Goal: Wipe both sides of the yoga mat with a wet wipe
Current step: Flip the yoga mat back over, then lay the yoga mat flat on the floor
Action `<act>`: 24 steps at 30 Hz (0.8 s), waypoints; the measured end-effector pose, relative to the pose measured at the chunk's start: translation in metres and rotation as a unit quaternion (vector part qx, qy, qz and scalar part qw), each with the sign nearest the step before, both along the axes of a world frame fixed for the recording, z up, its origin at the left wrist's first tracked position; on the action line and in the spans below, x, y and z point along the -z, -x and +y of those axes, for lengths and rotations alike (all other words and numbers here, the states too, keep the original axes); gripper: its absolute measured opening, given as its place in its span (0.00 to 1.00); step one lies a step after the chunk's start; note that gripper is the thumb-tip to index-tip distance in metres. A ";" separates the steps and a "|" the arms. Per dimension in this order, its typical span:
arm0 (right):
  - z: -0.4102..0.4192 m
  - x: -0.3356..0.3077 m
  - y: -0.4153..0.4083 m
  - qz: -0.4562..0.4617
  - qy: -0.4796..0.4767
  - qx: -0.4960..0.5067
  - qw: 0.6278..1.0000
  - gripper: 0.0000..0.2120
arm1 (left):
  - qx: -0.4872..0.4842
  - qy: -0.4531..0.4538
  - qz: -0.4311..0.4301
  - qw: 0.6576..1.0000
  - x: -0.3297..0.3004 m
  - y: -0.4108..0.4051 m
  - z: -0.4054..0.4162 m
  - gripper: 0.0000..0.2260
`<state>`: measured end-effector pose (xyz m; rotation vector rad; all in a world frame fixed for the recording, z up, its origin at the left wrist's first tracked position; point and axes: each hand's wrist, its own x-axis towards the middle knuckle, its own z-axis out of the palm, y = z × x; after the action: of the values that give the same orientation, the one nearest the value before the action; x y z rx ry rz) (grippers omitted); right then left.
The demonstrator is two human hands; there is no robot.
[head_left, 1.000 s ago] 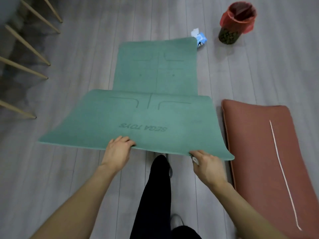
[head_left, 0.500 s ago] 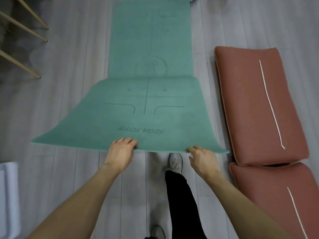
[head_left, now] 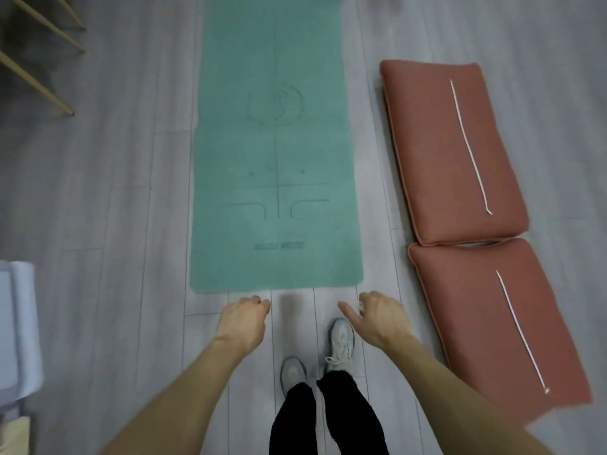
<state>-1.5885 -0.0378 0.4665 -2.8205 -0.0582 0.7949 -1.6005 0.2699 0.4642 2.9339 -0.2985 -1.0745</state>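
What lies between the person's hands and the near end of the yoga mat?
In the head view, only a narrow strip of bare grey floor separates the left hand and right hand from the yoga mat; neither hand touches it.

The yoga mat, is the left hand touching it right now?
Apart. The head view shows a strip of bare floor between the left hand and the near edge of the yoga mat, which lies flat.

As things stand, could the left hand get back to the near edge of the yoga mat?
Probably yes: the left hand hangs just short of the yoga mat's near edge, with only bare floor between.
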 end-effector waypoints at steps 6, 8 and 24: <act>-0.053 -0.091 0.021 -0.075 -0.017 0.120 0.990 0.08 | -0.028 -0.030 -0.039 0.998 -0.103 -0.022 -0.031 0.11; -0.070 -0.123 0.009 -0.095 -0.034 0.154 0.983 0.04 | -0.031 -0.033 -0.067 0.997 -0.136 -0.047 -0.048 0.11; -0.291 -0.242 -0.315 -0.152 -0.002 0.086 0.985 0.26 | -0.012 0.024 -0.159 0.987 -0.236 -0.352 -0.269 0.13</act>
<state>-1.2733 -0.3286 0.7090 -2.8694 0.1351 0.3231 -1.2481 0.0010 0.7006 3.0474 -0.2834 -0.5821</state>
